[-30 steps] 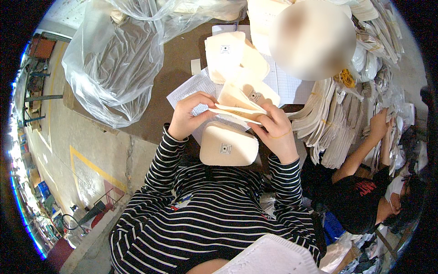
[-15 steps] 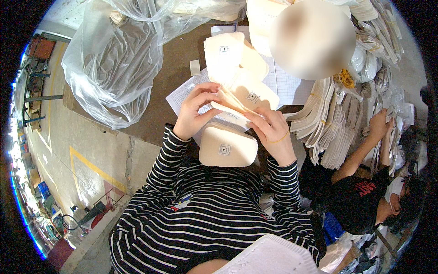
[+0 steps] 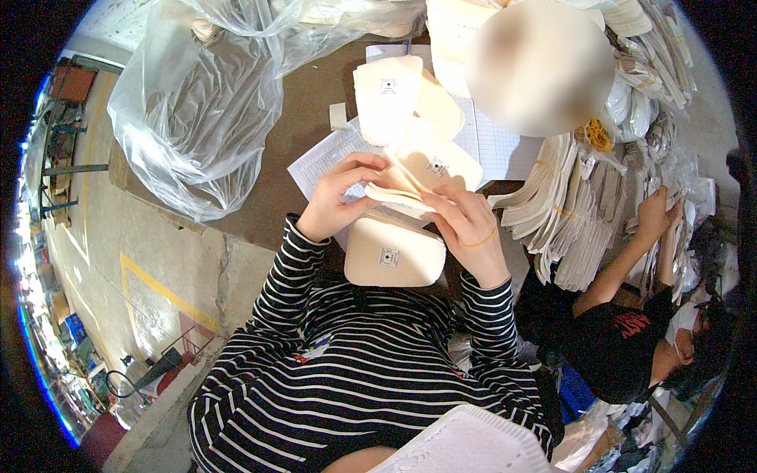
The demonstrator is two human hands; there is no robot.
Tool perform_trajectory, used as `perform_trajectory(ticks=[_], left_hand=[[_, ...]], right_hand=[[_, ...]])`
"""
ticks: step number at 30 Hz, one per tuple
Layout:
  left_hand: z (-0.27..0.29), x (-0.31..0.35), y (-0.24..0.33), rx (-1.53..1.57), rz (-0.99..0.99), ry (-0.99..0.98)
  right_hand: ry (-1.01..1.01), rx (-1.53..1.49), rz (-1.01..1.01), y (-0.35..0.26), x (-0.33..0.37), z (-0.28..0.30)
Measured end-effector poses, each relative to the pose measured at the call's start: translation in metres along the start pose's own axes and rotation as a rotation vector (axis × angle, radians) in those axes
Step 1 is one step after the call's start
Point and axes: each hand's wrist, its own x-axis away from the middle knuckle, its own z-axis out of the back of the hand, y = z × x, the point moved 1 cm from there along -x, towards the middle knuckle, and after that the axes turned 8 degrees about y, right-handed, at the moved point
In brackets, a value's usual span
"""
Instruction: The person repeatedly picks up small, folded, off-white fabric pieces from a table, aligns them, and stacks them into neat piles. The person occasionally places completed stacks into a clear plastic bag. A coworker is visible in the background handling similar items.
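Observation:
My left hand point(image 3: 341, 197) and my right hand point(image 3: 468, 224) pinch the two ends of a small stack of cream-coloured flat pads point(image 3: 400, 200). The stack is slightly bowed, with its layers showing along the near edge. Just below it, close to my body, lies a cream pad with rounded corners point(image 3: 394, 251), bearing a small printed label. Beyond my hands more pads of this kind point(image 3: 443, 162) lie overlapping, and a further labelled one point(image 3: 386, 98) rests above them. A yellow band circles my right wrist.
Printed sheets point(image 3: 319, 164) and a ruled page point(image 3: 501, 150) lie beneath the pads on the brown table point(image 3: 303, 94). A clear plastic bag point(image 3: 197, 118) sits left, banded bundles of cream pieces point(image 3: 564, 213) right. A co-worker's arms point(image 3: 631, 244) reach in at the far right.
The held pads have come closer together and their raised top edge has dropped. My left fingers have lowered slightly; my right hand has barely moved.

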Motion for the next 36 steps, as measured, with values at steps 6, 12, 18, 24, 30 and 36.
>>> perform_trajectory(ticks=[6, 12, 18, 24, 30, 36], left_hand=[[0.009, -0.003, -0.003, 0.072, 0.032, -0.248], [0.007, 0.001, -0.007, 0.02, 0.003, -0.101], [-0.004, 0.014, -0.023, 0.077, 0.1, 0.153], [0.0, 0.01, -0.022, -0.028, 0.09, 0.092], [0.013, -0.009, -0.018, 0.019, -0.108, -0.124], [0.006, -0.004, -0.025, 0.147, 0.07, -0.019]], right_hand=[[-0.013, 0.009, -0.019, 0.004, 0.007, -0.005], [-0.009, 0.033, -0.039, 0.005, 0.004, 0.003], [-0.009, 0.032, -0.033, 0.008, 0.006, 0.003], [0.026, 0.056, 0.029, 0.009, 0.011, 0.001], [-0.04, 0.024, 0.099, 0.009, 0.01, 0.008], [0.059, -0.212, -0.094, 0.016, 0.022, -0.004]])
